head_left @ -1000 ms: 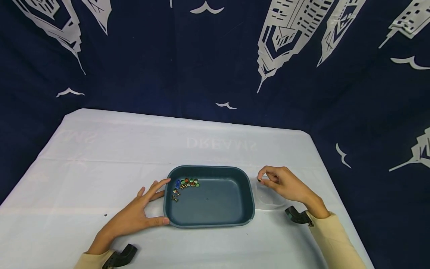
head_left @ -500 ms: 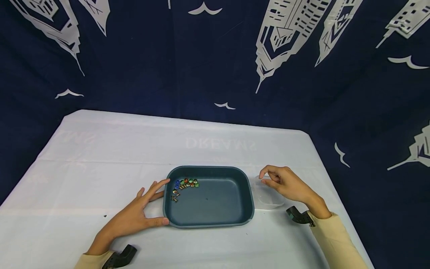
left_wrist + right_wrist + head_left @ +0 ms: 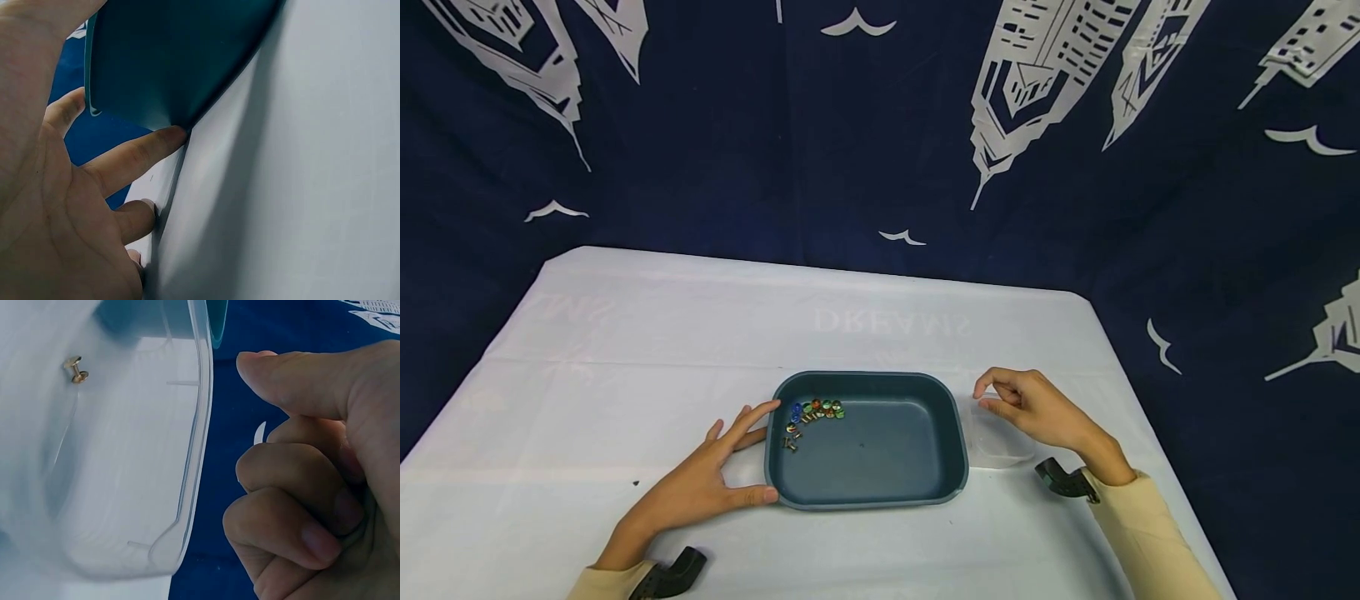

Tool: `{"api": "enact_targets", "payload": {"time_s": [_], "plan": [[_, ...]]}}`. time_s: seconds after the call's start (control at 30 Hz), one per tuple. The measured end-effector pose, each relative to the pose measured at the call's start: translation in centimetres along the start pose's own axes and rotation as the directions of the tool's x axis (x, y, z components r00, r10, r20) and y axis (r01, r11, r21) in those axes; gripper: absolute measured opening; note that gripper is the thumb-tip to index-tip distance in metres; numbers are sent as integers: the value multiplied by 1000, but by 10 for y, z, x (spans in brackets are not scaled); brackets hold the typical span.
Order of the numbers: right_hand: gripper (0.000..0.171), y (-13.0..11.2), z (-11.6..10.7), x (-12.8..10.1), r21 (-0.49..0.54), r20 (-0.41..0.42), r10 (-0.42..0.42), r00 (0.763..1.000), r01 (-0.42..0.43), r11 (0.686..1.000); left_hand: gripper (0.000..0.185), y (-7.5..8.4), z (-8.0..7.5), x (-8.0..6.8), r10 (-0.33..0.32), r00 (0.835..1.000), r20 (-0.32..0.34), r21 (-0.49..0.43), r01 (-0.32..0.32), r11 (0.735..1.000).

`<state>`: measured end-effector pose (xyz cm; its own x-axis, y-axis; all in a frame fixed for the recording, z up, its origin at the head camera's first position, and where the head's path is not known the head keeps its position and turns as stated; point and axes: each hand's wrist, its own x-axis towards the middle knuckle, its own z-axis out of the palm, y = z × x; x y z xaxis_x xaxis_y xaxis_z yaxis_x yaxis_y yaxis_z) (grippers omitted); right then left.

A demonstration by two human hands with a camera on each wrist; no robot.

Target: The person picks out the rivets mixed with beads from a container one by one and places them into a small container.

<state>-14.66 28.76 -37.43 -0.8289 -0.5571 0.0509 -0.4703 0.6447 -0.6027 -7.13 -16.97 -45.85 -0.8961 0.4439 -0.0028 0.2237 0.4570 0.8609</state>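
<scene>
A blue-grey tray [image 3: 880, 454] lies on the table with several shiny blue, green and red bead-like pieces [image 3: 826, 407] and small gold studs [image 3: 790, 444] gathered at its left. My left hand [image 3: 700, 479] rests against the tray's left end, fingers spread and fingertips on the rim and outer wall. Over a clear plastic container [image 3: 1000, 442] right of the tray is my right hand [image 3: 1033, 408], thumb and index finger apart with nothing between them. Its other fingers curl toward the palm. In the right wrist view, one gold stud [image 3: 76, 370] is inside the container.
White cloth [image 3: 662, 325] covers the table, and a dark navy backdrop [image 3: 880, 150] with white prints hangs behind it. A tiny dark speck [image 3: 636, 482] lies left of my left hand. Black wrist devices [image 3: 670, 575] sit at both cuffs.
A second ago my right hand pinched a small gold piece over the clear container; it has let go and the fingertips have parted. My left hand and the tray have stayed put.
</scene>
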Motion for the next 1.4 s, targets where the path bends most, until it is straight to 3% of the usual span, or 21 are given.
{"api": "enact_targets", "payload": {"time_s": [0.6, 0.9, 1.4], "plan": [[14, -10, 8, 17, 8, 60, -24, 998, 23, 1000, 104, 0, 1, 1, -3, 1000, 14, -19, 3, 1000], [12, -13, 10, 24, 5, 75, -78, 994, 78, 997, 104, 1, 0, 0, -9, 1000, 6, -3, 9, 1000], [12, -19, 13, 27, 19, 95, -73, 993, 71, 997, 104, 0, 0, 0, -2, 1000, 6, -7, 2, 1000]]}}
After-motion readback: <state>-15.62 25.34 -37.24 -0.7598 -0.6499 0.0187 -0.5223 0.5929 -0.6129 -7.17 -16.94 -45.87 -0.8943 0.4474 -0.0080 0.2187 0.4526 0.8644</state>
